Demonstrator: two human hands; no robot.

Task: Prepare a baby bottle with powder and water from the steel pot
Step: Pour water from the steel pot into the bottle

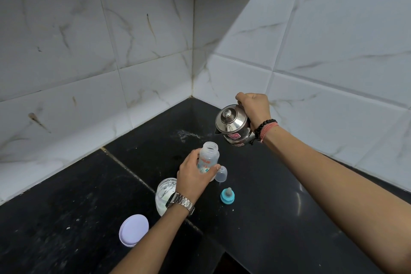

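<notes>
My left hand (193, 176) grips a clear baby bottle (208, 155) with no cap, standing upright on the black counter (278, 207). Up and to the right, my right hand (254, 107) holds a small lidded steel pot (233, 124) in the air, tilted with its spout toward the bottle's open mouth. No water is visible pouring. The bottle's clear cap (221, 174) stands just right of the bottle. A teal nipple ring (227, 195) sits in front of it. An open jar of white powder (165, 193) lies partly behind my left wrist.
The jar's pale lilac lid (134, 229) lies flat on the counter at the near left. White tiled walls meet in a corner behind the counter. A spill of white specks (189, 134) marks the counter near the pot. A dark opening shows at the counter's bottom edge.
</notes>
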